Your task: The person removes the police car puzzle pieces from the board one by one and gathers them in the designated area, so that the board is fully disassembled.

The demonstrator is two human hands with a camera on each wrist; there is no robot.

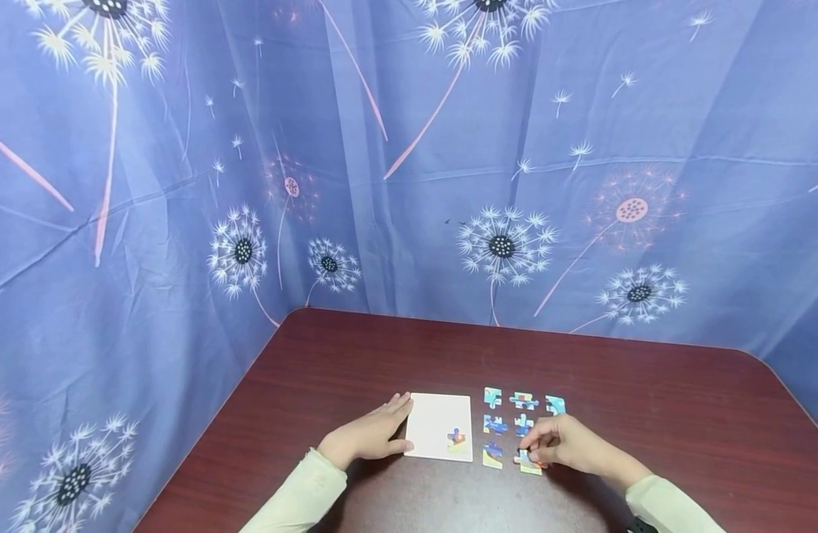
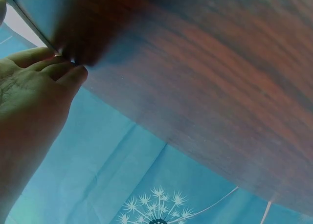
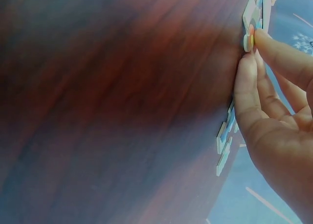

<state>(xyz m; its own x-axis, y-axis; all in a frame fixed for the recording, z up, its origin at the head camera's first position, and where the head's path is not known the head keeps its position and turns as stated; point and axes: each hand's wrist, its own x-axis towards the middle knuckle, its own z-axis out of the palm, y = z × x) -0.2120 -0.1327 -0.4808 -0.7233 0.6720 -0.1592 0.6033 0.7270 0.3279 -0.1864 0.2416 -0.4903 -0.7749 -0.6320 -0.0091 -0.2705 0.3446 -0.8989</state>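
A square white puzzle board lies on the table, with one jigsaw piece sitting in its lower right corner. My left hand rests at the board's left edge, fingers fairly straight and thumb by the lower left corner. To the right of the board, my right hand pinches a colourful jigsaw piece between thumb and fingertips, in the bottom row of loose pieces. The right wrist view shows that piece's rounded knob at the fingertips. Whether it is off the table I cannot tell.
Several loose jigsaw pieces lie in rows between board and right hand, among them a top left piece, a top middle piece and a lower left piece. Blue dandelion-print cloth hangs behind and left of the dark red wooden table.
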